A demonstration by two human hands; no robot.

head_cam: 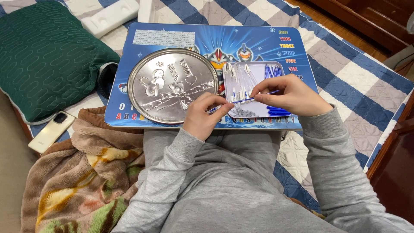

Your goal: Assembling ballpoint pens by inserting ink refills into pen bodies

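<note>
The left hand [202, 115] and right hand [290, 95] each pinch one end of a thin blue pen refill [243, 100], held just above the front edge of the small white tray [280, 69] on the blue lap desk [207, 39]. A slip could drop it off the desk's near edge into the lap. Free room is scant: the round metal plate [172, 85] fills the left half.
</note>
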